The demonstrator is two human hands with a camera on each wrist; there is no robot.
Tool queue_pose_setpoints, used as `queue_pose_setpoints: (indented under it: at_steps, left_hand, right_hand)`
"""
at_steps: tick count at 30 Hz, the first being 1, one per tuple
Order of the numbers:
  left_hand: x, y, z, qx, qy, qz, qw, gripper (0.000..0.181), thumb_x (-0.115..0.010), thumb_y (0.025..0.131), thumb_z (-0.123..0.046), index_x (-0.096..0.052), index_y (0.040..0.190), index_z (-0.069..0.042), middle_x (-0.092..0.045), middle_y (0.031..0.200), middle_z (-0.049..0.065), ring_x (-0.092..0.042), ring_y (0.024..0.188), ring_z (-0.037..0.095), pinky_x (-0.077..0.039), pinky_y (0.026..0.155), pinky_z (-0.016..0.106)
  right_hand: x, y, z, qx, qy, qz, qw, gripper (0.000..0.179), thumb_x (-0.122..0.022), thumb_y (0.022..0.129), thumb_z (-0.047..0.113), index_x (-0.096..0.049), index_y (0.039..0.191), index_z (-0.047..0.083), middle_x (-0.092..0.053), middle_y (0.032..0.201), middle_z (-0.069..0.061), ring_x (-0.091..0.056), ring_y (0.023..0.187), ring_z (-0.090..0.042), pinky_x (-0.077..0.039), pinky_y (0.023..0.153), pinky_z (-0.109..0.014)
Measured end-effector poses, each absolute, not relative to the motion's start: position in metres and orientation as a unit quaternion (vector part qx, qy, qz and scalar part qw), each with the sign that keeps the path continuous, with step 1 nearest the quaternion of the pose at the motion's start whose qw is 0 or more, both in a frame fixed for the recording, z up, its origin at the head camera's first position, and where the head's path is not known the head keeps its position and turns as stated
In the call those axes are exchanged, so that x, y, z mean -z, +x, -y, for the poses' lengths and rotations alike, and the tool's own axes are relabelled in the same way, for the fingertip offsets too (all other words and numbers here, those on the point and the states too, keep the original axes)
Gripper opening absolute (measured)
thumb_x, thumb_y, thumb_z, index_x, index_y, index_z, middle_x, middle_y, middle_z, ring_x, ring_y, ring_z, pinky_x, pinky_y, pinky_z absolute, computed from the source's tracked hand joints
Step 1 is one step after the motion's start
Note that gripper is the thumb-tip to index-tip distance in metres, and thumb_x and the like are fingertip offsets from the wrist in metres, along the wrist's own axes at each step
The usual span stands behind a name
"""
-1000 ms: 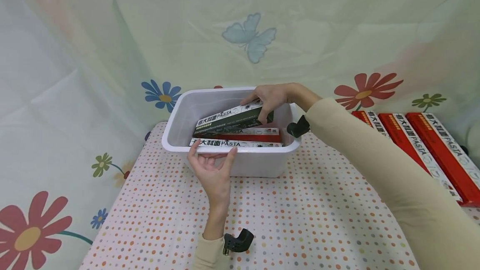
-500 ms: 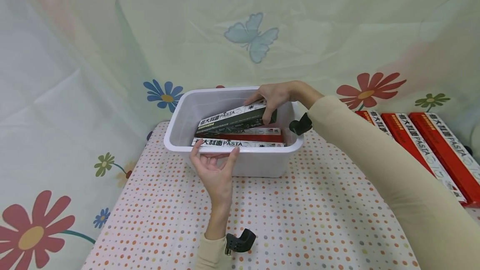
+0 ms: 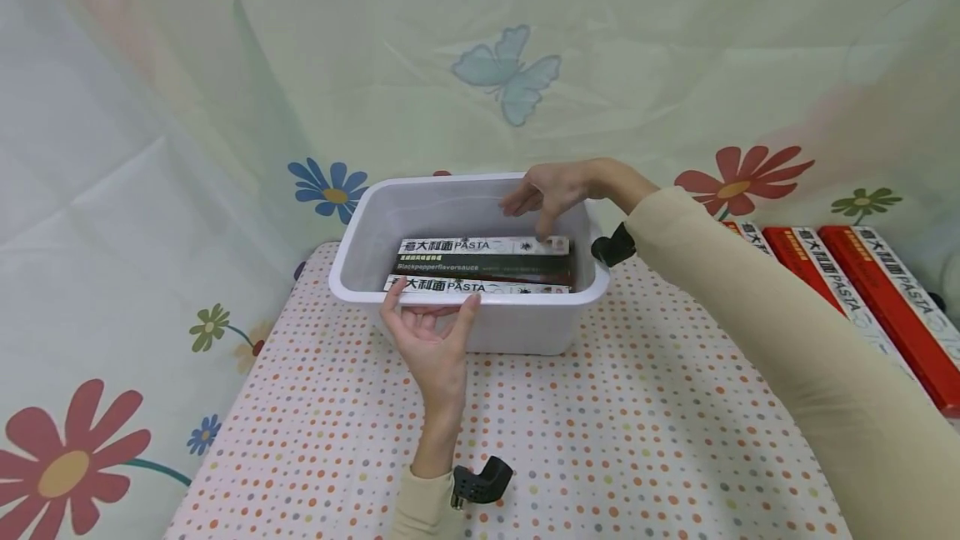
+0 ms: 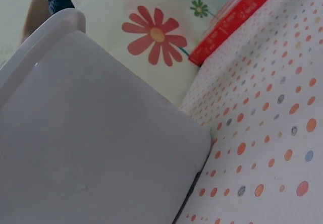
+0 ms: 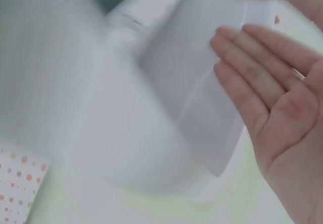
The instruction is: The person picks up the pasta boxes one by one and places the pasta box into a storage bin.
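A white plastic bin [image 3: 517, 327] stands on the table, and my left hand [image 3: 431, 361] holds its front rim with fingertips at the edge. Inside, a dark green pasta box [image 3: 487, 267] lies lengthwise behind another pasta box [image 3: 480, 286], whose white printed side shows along the front wall. My right hand [image 3: 555, 188] is above the back right part of the bin, fingers extended and holding nothing. The right wrist view shows that palm [image 5: 290, 118] with straight fingers beside the bin's inner wall. In the left wrist view the bin's outer wall [image 4: 101, 123] fills much of the picture; my left hand is outside it.
Several red pasta boxes [image 3: 892, 307] lie side by side on the right of the dotted tablecloth [image 3: 615, 423]. A flowered cloth backdrop [image 3: 637, 82] hangs behind and to the left of the table.
The dark green pasta box was tilted in my right hand; now it lies flat in the bin, released. My right hand has risen slightly off it. My left hand keeps its place on the rim.
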State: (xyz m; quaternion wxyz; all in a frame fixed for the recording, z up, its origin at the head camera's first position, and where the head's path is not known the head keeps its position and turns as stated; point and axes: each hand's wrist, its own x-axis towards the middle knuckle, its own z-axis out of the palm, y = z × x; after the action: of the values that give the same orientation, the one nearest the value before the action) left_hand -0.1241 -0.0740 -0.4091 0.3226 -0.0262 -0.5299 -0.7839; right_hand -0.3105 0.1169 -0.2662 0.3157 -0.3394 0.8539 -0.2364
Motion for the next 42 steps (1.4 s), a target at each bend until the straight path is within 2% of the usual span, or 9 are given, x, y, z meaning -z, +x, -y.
queue_pose_setpoints:
  at_steps: [12,23,29,31,34,37,38,39,42]
  left_hand:
    - [0.407,-0.128,0.079,0.784,-0.012,0.53,0.324,0.088,-0.087,0.077,0.008,-0.035,0.147,-0.008,-0.057,0.124,0.025,-0.066,0.092,0.025,-0.067,0.085,0.039]
    - [0.398,-0.132,0.075,0.802,-0.008,0.513,0.305,0.092,-0.085,0.081,0.008,-0.032,0.154,-0.011,-0.057,0.127,0.023,-0.067,0.09,0.026,-0.067,0.08,0.047]
    - [0.396,-0.135,0.077,0.797,-0.001,0.517,0.311,0.09,-0.084,0.084,0.005,-0.032,0.155,-0.012,-0.058,0.126,0.021,-0.067,0.088,0.025,-0.068,0.079,0.046]
    - [0.397,-0.135,0.078,0.796,0.001,0.518,0.314,0.091,-0.084,0.084,0.004,-0.031,0.156,-0.013,-0.058,0.125,0.021,-0.066,0.089,0.025,-0.068,0.08,0.045]
    - [0.396,-0.134,0.08,0.796,0.0,0.518,0.313,0.091,-0.083,0.085,0.005,-0.03,0.156,-0.013,-0.057,0.126,0.021,-0.066,0.09,0.025,-0.068,0.081,0.045]
    - [0.396,-0.133,0.079,0.798,-0.002,0.516,0.312,0.089,-0.082,0.085,0.005,-0.03,0.155,-0.012,-0.056,0.128,0.021,-0.065,0.092,0.026,-0.068,0.081,0.044]
    - [0.395,-0.133,0.079,0.798,-0.003,0.516,0.311,0.088,-0.082,0.085,0.006,-0.03,0.155,-0.012,-0.056,0.128,0.021,-0.065,0.092,0.025,-0.068,0.08,0.044]
    - [0.395,-0.133,0.078,0.798,-0.004,0.516,0.312,0.088,-0.082,0.085,0.006,-0.03,0.154,-0.011,-0.056,0.128,0.021,-0.065,0.091,0.025,-0.068,0.08,0.043]
    - [0.395,-0.133,0.074,0.799,-0.01,0.515,0.31,0.087,-0.082,0.085,0.007,-0.031,0.153,-0.01,-0.057,0.126,0.021,-0.065,0.088,0.023,-0.068,0.078,0.044]
  right_hand:
    - [0.263,-0.287,-0.125,0.269,-0.362,-0.848,0.278,0.077,-0.077,0.087,0.007,-0.043,0.157,0.001,-0.042,0.163,-0.017,-0.037,0.152,-0.035,-0.038,0.124,-0.052]
    - [0.283,-0.217,-0.17,0.336,-0.406,-0.845,0.091,0.058,-0.071,0.097,0.006,-0.052,0.152,0.003,-0.054,0.155,-0.015,-0.047,0.145,-0.036,-0.039,0.12,-0.063]
    - [0.292,-0.172,-0.209,0.393,-0.329,-0.857,0.05,0.06,-0.072,0.099,0.011,-0.051,0.155,0.013,-0.052,0.156,-0.012,-0.046,0.145,-0.037,-0.046,0.109,-0.072]
    - [0.302,-0.16,-0.222,0.409,-0.298,-0.862,0.025,0.061,-0.073,0.099,0.012,-0.05,0.155,0.015,-0.052,0.157,-0.011,-0.047,0.145,-0.031,-0.049,0.104,-0.074]
    - [0.326,-0.143,-0.248,0.419,-0.254,-0.872,-0.017,0.063,-0.074,0.098,0.012,-0.05,0.155,0.018,-0.053,0.156,-0.007,-0.05,0.141,-0.006,-0.057,0.097,-0.067]
    - [0.355,-0.129,-0.279,0.423,-0.21,-0.88,-0.048,0.065,-0.074,0.097,0.008,-0.049,0.156,0.018,-0.052,0.158,0.001,-0.045,0.133,0.013,-0.064,0.093,-0.039]
    - [0.363,-0.123,-0.29,0.423,-0.191,-0.884,-0.055,0.066,-0.073,0.097,0.007,-0.048,0.157,0.02,-0.051,0.158,0.005,-0.043,0.13,0.017,-0.063,0.091,-0.028]
    - [0.371,-0.117,-0.3,0.427,-0.169,-0.886,-0.059,0.067,-0.072,0.098,0.007,-0.047,0.158,0.021,-0.049,0.159,0.009,-0.042,0.13,0.018,-0.063,0.094,-0.032]
    - [0.395,-0.097,-0.328,0.423,-0.087,-0.898,-0.08,0.069,-0.07,0.101,0.011,-0.041,0.162,0.025,-0.042,0.161,0.018,-0.036,0.138,0.015,-0.053,0.098,-0.016]
